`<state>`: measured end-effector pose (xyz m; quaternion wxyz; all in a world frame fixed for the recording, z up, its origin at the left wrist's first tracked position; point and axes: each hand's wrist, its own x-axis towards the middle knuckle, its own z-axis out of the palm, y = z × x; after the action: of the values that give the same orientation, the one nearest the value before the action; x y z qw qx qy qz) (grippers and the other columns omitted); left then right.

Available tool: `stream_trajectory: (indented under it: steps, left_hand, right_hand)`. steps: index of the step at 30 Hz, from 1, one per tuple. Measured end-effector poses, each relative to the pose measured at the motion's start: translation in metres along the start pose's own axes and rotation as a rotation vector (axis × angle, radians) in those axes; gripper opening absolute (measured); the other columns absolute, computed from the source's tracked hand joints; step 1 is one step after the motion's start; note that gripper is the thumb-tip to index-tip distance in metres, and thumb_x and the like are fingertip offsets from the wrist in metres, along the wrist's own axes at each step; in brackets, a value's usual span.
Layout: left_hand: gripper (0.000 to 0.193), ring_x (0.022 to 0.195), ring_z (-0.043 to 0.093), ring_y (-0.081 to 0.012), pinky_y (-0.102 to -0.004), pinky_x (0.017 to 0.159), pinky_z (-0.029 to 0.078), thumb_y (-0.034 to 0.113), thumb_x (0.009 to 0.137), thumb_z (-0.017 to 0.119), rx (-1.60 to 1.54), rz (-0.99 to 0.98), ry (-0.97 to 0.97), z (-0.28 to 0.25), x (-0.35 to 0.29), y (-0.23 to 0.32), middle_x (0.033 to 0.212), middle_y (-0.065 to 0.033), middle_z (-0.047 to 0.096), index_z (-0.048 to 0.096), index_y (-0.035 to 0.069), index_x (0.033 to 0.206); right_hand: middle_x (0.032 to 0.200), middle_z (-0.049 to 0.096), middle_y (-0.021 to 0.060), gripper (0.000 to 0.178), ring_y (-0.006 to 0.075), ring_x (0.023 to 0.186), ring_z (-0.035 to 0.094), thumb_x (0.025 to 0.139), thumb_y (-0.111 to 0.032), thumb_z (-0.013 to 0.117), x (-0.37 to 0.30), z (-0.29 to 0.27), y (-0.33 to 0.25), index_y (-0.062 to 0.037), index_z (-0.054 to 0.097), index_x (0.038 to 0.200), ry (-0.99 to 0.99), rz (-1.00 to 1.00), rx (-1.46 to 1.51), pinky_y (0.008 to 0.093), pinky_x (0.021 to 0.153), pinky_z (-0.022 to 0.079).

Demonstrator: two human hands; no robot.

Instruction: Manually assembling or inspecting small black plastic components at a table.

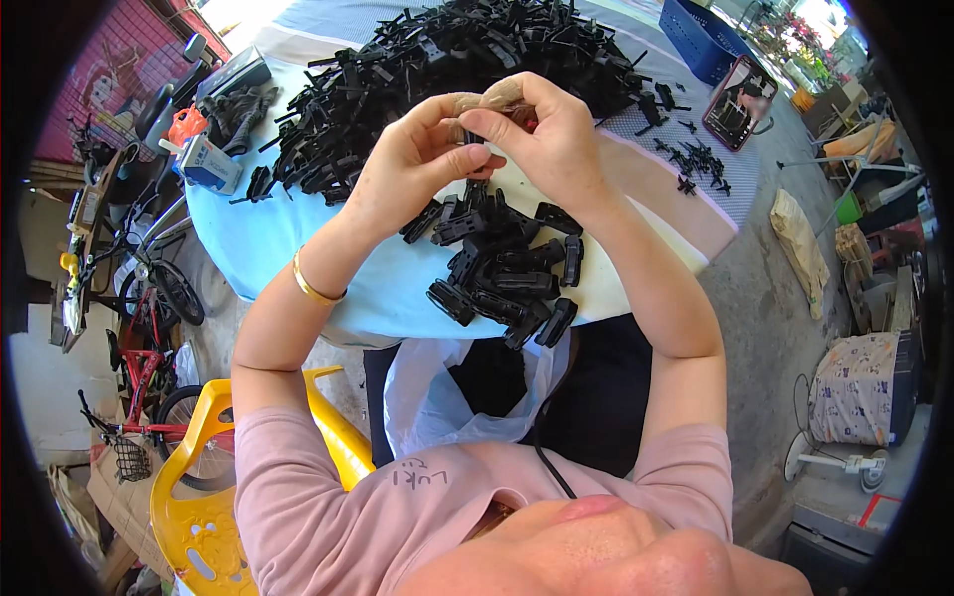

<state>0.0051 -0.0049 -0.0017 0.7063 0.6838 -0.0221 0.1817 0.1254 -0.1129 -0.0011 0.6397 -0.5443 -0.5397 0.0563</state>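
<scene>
My left hand (412, 159) and my right hand (547, 134) meet above the table, fingers pinched together. Between them is a small black plastic part (471, 136), mostly hidden by the fingers, so its exact kind does not show. Tan coverings sit on some fingertips. Just below my hands lies a loose group of black plastic clip-like pieces (507, 263), close to the table's near edge. Beyond them rises a large heap of similar black pieces (338, 119), some with thin rods sticking out.
Small black cross-shaped bits (696, 164) lie at the right of the cloth-covered table (238, 228), near a propped phone (740, 104) and a blue basket (696, 40). A blue-white box (211, 166) stands left. A white plastic bag (422, 397) hangs below the near edge, beside a yellow chair (204, 517).
</scene>
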Motion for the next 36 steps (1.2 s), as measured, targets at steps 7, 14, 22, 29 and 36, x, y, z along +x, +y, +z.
stream_trajectory:
  steps: [7,14,22,29,36]
  left_hand:
    - [0.033,0.086,0.059,-0.0150,-0.0276,0.078,0.050,-0.001,0.084,0.054,-0.026,0.087,0.144,-0.005,0.002,0.004,0.097,-0.0107,0.059,0.044,-0.001,0.116]
    - [0.032,0.082,0.057,-0.0089,-0.0245,0.074,0.050,-0.002,0.082,0.056,0.102,0.175,0.198,-0.006,0.000,0.002,0.089,-0.0061,0.058,0.046,0.000,0.112]
    - [0.026,0.066,0.052,-0.0041,-0.0188,0.059,0.044,-0.001,0.078,0.061,0.359,0.335,0.308,-0.004,-0.005,-0.010,0.076,-0.0024,0.058,0.049,0.001,0.102]
    - [0.038,0.057,0.051,-0.0072,-0.0201,0.055,0.043,0.003,0.072,0.067,0.429,0.217,0.166,-0.003,-0.001,0.006,0.067,-0.0051,0.058,0.050,0.004,0.106]
    - [0.033,0.076,0.059,-0.0229,-0.0311,0.069,0.046,0.017,0.076,0.066,0.764,0.323,-0.201,-0.015,0.008,-0.003,0.085,-0.0097,0.063,0.056,0.005,0.105]
  right_hand:
    - [0.065,0.051,-0.0020,0.018,-0.0013,0.045,0.033,0.088,-0.016,0.053,0.003,-0.008,-0.007,-0.0015,0.060,0.097,-0.167,0.413,0.175,0.0144,0.039,0.022]
    - [0.061,0.049,-0.0038,0.020,-0.0017,0.046,0.032,0.089,-0.015,0.052,0.001,-0.001,-0.011,-0.0011,0.061,0.099,-0.184,0.326,0.110,0.0142,0.040,0.022]
    - [0.060,0.048,-0.0039,0.018,-0.0011,0.046,0.033,0.089,-0.016,0.052,-0.006,0.006,-0.011,-0.0018,0.062,0.096,-0.172,0.371,0.110,0.0145,0.041,0.022]
    - [0.059,0.046,-0.0043,0.017,-0.0005,0.046,0.032,0.086,-0.013,0.053,0.012,-0.025,-0.001,-0.0004,0.061,0.094,-0.132,0.349,0.252,0.0152,0.040,0.021]
    - [0.059,0.048,-0.0044,0.016,0.0008,0.050,0.037,0.085,-0.014,0.055,0.014,-0.022,0.004,-0.0020,0.063,0.092,-0.032,0.291,0.030,0.0162,0.044,0.027]
